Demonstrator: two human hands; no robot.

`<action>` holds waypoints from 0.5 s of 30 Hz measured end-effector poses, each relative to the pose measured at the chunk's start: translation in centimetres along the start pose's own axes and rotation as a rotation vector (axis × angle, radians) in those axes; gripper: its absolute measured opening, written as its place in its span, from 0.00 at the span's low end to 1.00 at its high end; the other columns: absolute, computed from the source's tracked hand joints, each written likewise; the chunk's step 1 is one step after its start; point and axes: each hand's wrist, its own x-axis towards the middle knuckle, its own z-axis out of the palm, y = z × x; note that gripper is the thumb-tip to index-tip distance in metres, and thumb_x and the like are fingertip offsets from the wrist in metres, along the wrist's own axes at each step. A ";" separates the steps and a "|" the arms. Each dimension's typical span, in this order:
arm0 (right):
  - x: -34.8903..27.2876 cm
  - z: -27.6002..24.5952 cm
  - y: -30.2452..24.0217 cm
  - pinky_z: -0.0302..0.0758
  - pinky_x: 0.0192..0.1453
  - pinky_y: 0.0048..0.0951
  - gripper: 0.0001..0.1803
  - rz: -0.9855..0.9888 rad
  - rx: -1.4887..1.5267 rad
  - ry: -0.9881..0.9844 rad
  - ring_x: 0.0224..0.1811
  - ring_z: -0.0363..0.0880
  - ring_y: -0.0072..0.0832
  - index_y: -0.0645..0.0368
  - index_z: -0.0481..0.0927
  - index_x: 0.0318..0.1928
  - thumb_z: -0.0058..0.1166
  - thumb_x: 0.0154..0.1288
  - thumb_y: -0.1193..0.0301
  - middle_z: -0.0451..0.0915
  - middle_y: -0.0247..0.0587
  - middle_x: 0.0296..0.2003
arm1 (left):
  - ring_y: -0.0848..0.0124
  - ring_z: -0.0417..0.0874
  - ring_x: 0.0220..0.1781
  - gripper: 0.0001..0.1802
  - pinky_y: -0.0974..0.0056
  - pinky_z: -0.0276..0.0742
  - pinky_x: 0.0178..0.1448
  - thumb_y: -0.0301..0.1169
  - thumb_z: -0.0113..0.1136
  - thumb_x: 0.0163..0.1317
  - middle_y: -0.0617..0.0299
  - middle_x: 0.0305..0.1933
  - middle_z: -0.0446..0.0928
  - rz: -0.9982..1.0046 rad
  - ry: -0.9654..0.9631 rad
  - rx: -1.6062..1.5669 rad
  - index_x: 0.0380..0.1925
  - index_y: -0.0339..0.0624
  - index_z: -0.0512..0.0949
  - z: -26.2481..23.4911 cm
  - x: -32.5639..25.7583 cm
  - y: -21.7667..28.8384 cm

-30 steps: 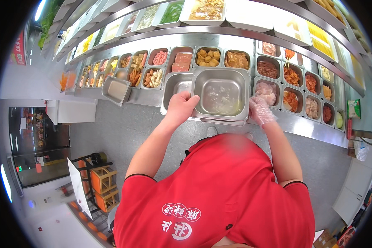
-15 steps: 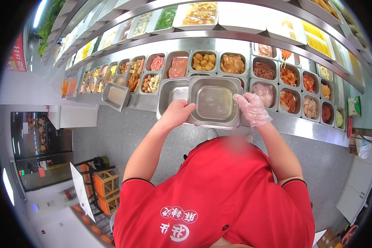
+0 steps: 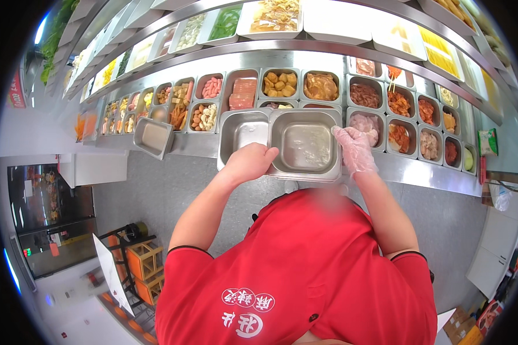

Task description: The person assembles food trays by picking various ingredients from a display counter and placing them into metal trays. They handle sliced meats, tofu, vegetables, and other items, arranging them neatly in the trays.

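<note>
The person in the red shirt is standing at the food bar with an empty steel pan (image 3: 307, 149) held between both hands, level and just above the front edge of the steel table (image 3: 420, 172). The left hand (image 3: 248, 163), bare, has its grip closed over the pan's near left rim, thumb on top and the fingers hidden beneath. The right hand (image 3: 355, 150), in a thin clear glove, clasps the right rim, fingers curled over the edge. Just left of the left grip, touching or overlapping the held pan, is a second empty pan (image 3: 243, 133); I cannot tell whether it is seated in the bar or loose. Beyond both grips lie the filled wells: fried tofu puffs (image 3: 280, 84), a tray of pink sliced meat (image 3: 243, 94), and to the right of the gloved grip a pan of pale raw meat (image 3: 365, 122).

To my eye this is the carrying stage, with the pan lifted and not yet seated. The next move would call for keeping both grips firm and the pan level while lining its rim up squarely, clear of the neighbouring pan.
</note>
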 end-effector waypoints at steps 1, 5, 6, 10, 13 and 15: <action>-0.2 -0.1 -0.2 0.69 0.26 0.24 0.16 -0.006 0.018 -0.035 0.26 0.70 0.15 0.58 0.85 0.40 0.65 0.78 0.57 0.76 0.25 0.28 | 0.45 0.90 0.44 0.34 0.47 0.83 0.56 0.52 0.45 0.79 0.45 0.36 0.89 0.005 -0.007 0.035 0.30 0.36 0.89 0.0 0.1 0.1; -0.1 -0.2 -1.0 0.68 0.27 0.25 0.17 0.102 -0.021 -0.026 0.25 0.69 0.15 0.58 0.86 0.42 0.65 0.77 0.55 0.77 0.24 0.28 | 0.47 0.90 0.42 0.33 0.50 0.82 0.54 0.52 0.49 0.78 0.43 0.34 0.88 0.068 -0.008 0.063 0.32 0.33 0.89 -0.5 0.3 0.2; -0.1 -0.2 -1.1 0.69 0.32 0.24 0.16 0.137 -0.027 -0.018 0.29 0.70 0.15 0.59 0.86 0.42 0.65 0.77 0.57 0.78 0.25 0.31 | 0.47 0.90 0.42 0.33 0.50 0.82 0.53 0.52 0.49 0.78 0.44 0.33 0.88 0.064 -0.013 0.066 0.32 0.33 0.89 -0.5 0.3 0.3; -0.4 0.4 -1.2 0.68 0.38 0.26 0.15 0.052 -0.040 -0.016 0.32 0.68 0.15 0.59 0.86 0.43 0.66 0.77 0.58 0.78 0.25 0.33 | 0.48 0.91 0.41 0.33 0.50 0.82 0.52 0.53 0.50 0.77 0.45 0.32 0.88 0.051 0.014 0.139 0.30 0.34 0.89 -1.0 -0.1 0.3; -0.9 -0.2 -1.4 0.69 0.38 0.25 0.16 0.111 0.007 -0.015 0.33 0.68 0.14 0.57 0.85 0.40 0.67 0.77 0.57 0.78 0.24 0.32 | 0.46 0.90 0.45 0.34 0.47 0.83 0.55 0.57 0.48 0.77 0.46 0.35 0.89 0.066 -0.012 0.165 0.31 0.40 0.91 -1.5 -0.1 0.8; -1.1 -0.4 -1.4 0.69 0.37 0.25 0.18 0.132 0.062 0.003 0.32 0.67 0.15 0.56 0.85 0.39 0.67 0.76 0.54 0.77 0.23 0.31 | 0.49 0.91 0.43 0.35 0.49 0.83 0.53 0.59 0.51 0.76 0.47 0.33 0.89 0.037 -0.011 0.158 0.30 0.39 0.91 -1.8 -0.2 1.3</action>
